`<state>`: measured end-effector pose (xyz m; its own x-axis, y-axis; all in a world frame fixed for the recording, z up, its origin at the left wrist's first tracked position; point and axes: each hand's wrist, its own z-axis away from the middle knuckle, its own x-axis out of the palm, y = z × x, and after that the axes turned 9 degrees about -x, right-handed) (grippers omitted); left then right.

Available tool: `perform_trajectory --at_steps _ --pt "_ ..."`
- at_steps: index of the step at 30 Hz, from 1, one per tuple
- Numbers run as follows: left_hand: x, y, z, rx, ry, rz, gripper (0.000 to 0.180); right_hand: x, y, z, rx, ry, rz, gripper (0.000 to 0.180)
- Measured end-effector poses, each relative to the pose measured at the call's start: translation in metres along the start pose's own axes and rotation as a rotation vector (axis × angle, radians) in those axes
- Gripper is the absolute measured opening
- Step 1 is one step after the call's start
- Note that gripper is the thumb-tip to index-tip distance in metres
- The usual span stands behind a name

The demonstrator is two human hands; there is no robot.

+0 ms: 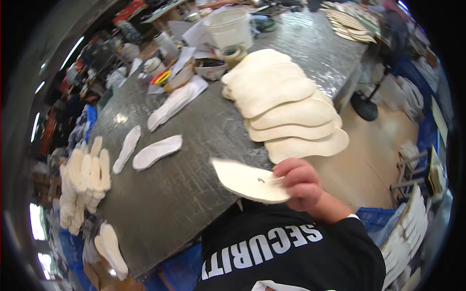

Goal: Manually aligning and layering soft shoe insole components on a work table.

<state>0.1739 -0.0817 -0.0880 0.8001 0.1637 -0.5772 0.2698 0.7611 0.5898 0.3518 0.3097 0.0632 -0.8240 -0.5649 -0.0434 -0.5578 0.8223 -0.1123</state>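
My right hand point(302, 183) is closed on one end of a cream shoe insole point(247, 181), holding it just above the near edge of the grey worktable point(194, 145). Right behind it, a fanned row of several cream insoles point(286, 104) lies overlapped along the table's right edge. Two white insoles point(156, 152) lie flat on the table to the left, apart from my hand. My left hand is not in view. My black shirt fills the lower middle of the picture.
A white bucket point(228, 28), tape rolls point(234, 52) and small tools crowd the far end of the table. More insoles stand stacked point(82, 186) past the left edge. Blue crates point(374, 217) and racks of insoles point(410, 228) sit on the floor at right.
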Motion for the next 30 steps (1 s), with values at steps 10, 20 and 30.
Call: perform_trajectory --at_steps 10,20,30 --pt "-0.107 0.078 0.031 0.325 -0.084 0.695 0.058 0.107 -0.001 0.001 0.593 0.151 -0.799 0.012" --pt "-0.059 0.094 -0.029 0.422 -0.314 1.442 0.097 0.254 0.111 0.032 0.91 -0.237 -0.53 0.018" --pt "-0.094 0.041 0.013 0.436 0.199 1.758 0.081 0.258 0.218 0.079 1.308 -0.699 -0.049 0.04"
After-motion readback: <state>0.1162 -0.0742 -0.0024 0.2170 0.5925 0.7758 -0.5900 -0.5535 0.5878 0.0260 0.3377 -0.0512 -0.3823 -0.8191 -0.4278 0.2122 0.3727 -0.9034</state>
